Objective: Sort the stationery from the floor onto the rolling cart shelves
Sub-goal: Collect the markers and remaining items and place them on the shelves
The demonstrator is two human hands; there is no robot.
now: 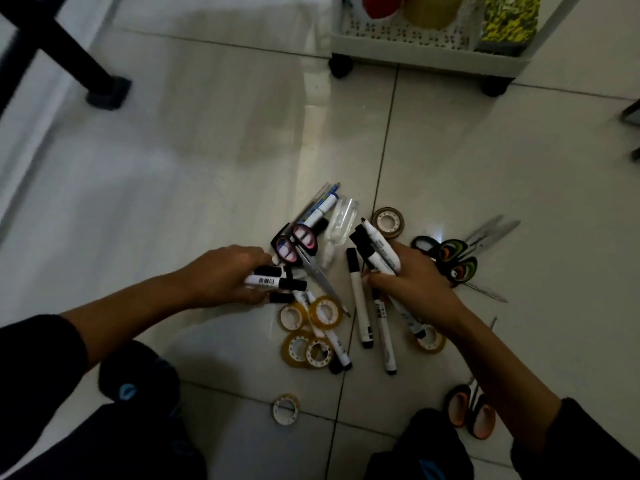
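A pile of stationery lies on the tiled floor in the head view. My left hand (225,275) grips a few white markers with black caps (273,280). My right hand (412,282) holds a bundle of the same markers (375,252), their caps pointing up and away. More markers (360,306) lie loose between my hands. Several tape rolls (313,332) sit below them, and pink-handled scissors (298,242) rest beside my left hand. The rolling cart (429,53) stands at the top right, its lowest shelf holding containers.
Green-and-orange scissors (457,258) lie right of my right hand, and an orange-handled pair (471,410) is near my right knee. A clear small bottle (341,221) and one tape roll (388,220) lie farther out. A black furniture leg (104,84) stands at top left.
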